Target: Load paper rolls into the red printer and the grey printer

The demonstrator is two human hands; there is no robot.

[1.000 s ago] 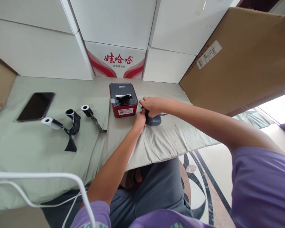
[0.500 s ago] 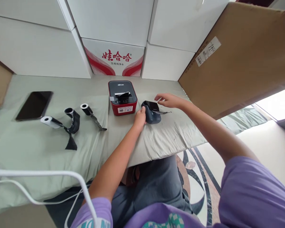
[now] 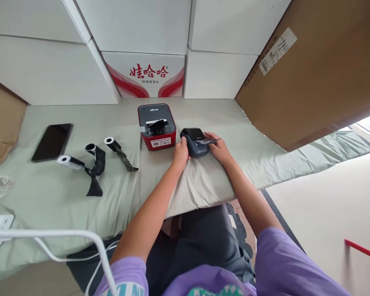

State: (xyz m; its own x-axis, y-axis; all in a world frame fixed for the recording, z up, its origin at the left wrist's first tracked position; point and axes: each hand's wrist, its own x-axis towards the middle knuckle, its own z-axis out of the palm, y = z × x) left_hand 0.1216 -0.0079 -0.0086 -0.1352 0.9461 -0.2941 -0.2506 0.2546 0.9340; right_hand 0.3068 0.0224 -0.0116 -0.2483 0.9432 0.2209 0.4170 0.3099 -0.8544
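- The dark grey label printer (image 3: 195, 142) sits on the cloth-covered worktop (image 3: 49, 193) close to its near edge, right of the middle, just beside the red-and-grey printer (image 3: 156, 126), which stands a little farther back and to its left.
- The left hand (image 3: 180, 153) presses against the grey printer's left side from the near edge; its fingers curl onto the casing and brace it rather than lift it.
- The right hand (image 3: 218, 147) lies against the printer's right side, so the device sits squarely between the two hands, touching both.
- The right fingers pinch a thin dark strip (image 3: 207, 141) that comes out of the printer's right front; the strip runs roughly left to right, parallel to the near edge, and points toward the right hand.
- Both hands are equally close to the printer, but only the right one reaches the strip; the left is on the far side of the casing from it.
- Whether the printer's lid is latched cannot be told from here.
- Toward the left of the worktop, well apart from the hands, lie three paper rolls with dark tails (image 3: 94, 162) and, farther left, a black phone (image 3: 52, 142) face up.
- White cartons (image 3: 135, 24) are stacked along the far edge, and a brown cardboard box (image 3: 311, 70) leans in at the far right corner.
- A white cable (image 3: 64, 236) loops over the near left corner.
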